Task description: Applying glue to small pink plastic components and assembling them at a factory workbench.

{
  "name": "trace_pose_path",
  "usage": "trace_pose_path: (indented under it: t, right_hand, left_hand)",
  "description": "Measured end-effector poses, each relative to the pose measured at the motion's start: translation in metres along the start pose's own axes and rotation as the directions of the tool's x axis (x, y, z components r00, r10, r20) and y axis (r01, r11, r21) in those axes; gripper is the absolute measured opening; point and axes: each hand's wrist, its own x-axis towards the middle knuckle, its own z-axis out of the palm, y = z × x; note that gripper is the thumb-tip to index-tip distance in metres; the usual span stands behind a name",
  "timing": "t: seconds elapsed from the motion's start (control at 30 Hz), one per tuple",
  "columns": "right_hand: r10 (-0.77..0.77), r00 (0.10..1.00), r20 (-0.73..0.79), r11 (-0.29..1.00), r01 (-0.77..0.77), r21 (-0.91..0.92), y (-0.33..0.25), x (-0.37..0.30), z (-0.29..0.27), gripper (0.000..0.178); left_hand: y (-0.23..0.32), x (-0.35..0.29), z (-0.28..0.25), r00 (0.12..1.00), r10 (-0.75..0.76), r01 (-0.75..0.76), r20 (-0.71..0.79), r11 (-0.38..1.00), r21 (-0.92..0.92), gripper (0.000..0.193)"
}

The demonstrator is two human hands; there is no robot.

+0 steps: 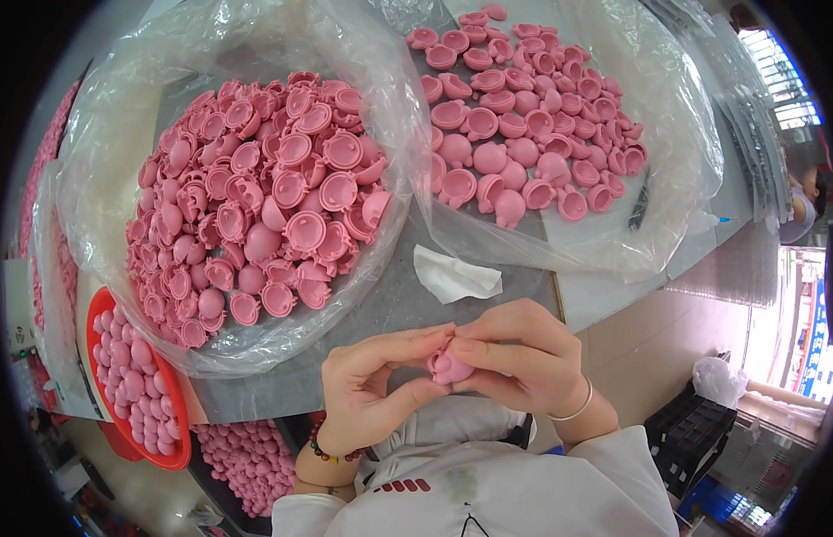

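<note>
Between my two hands, just past the table's front edge, is a small pink plastic toy piece [450, 365] with a rounded shape. My left hand [381, 376] pinches it from the left, thumb below and fingers above. From the other side my right hand [522, 351] grips it with thumb and fingers, covering much of it. Whether it is one shell or two joined halves I cannot tell. Beyond my left hand, a clear plastic bag [103, 170] lies spread open around a heap of pink half shells [255, 206]. A crumpled white tissue [456, 276] lies beyond the hands.
At the far right, a second clear bag [676, 161] holds more pink half shells [524, 116]. A red basin [178, 403] of rounded pink pieces stands at the left edge, above a dark crate of similar pieces [246, 461]. A black crate [689, 438] sits on the floor at right.
</note>
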Motion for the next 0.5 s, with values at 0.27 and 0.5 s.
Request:
trace_pose_path:
  t: [0.27,0.5]
  right_hand:
    - [0.012,1.000,0.001,0.999,-0.012,-0.041,0.000,0.000,0.001,0.034]
    - [-0.129,0.991,0.018,0.914,0.126,-0.385,-0.012,-0.010,0.009,0.043]
  left_hand:
    - [0.001,0.001,0.000,1.000,-0.009,0.009,0.001,0.998,0.069,0.041]
    - [0.001,0.000,0.002,0.999,0.048,-0.048,0.002,0.996,0.081,0.043]
